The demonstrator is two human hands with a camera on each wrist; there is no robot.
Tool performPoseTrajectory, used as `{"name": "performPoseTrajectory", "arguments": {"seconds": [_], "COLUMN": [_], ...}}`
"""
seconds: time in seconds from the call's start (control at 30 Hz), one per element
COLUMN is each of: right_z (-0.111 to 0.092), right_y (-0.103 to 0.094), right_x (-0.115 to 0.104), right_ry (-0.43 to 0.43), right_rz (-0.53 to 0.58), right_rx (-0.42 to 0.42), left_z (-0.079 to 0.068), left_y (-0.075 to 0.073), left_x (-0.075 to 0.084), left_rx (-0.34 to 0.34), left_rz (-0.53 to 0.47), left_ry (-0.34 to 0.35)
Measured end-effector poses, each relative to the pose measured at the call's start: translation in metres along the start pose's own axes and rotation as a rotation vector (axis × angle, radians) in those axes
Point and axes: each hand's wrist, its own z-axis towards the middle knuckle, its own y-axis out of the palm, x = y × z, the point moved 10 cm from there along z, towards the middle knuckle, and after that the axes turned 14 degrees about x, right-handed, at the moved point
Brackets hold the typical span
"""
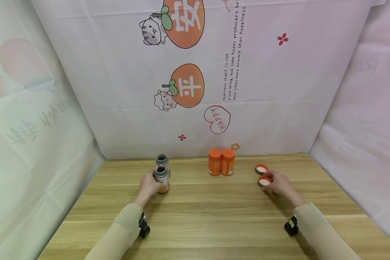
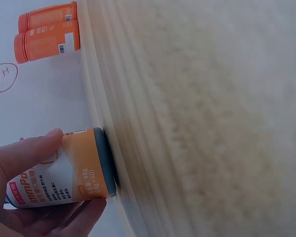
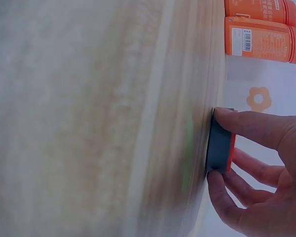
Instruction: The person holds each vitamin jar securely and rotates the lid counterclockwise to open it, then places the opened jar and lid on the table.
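My left hand [image 1: 148, 186] grips an uncapped supplement bottle [image 1: 163, 179], which stands upright on the table at the left. In the left wrist view the bottle [image 2: 81, 165] shows a white and orange label and a dark base, with thumb and fingers around its sides. Just behind it stands a second uncapped bottle [image 1: 162, 159], partly hidden. Over at the right, my right hand [image 1: 281, 184] pinches a round lid [image 1: 264, 182] lying upturned at the table. Its dark side [image 3: 219, 147] shows between thumb and fingers. Another upturned lid [image 1: 261, 169] lies right behind it.
Two capped orange bottles [image 1: 215, 163] stand side by side near the back, between the hands. The wooden table [image 1: 211, 220] ends at a printed white cloth backdrop [image 1: 256, 122]. White cloth [image 1: 22, 151] also hangs along both sides.
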Motion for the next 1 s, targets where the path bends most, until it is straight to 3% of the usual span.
{"name": "performPoseTrajectory", "arguments": {"seconds": [1.0], "right_z": [0.005], "right_y": [0.0], "right_x": [0.014], "right_ry": [0.105], "right_rz": [-0.006], "right_rx": [-0.014], "left_z": [0.008], "left_y": [0.002], "left_x": [-0.009], "left_rx": [-0.021], "left_rz": [0.009], "left_ry": [-0.027]}}
